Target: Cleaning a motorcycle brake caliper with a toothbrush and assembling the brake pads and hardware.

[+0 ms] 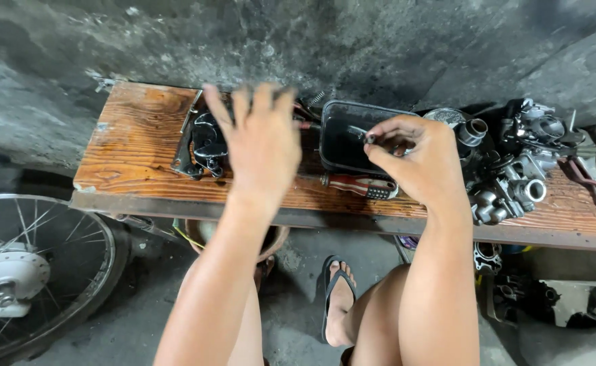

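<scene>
Small dark metal part (370, 138) above black tray (332, 146)

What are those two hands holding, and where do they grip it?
Right hand pinches a small dark part by its end between fingertips. Left hand is spread open, holding nothing.

On view are two hands (264, 139), one wooden bench (132, 156), one black tray (342, 139), one screwdriver (359, 185) and one spoked wheel (33, 271).
</scene>
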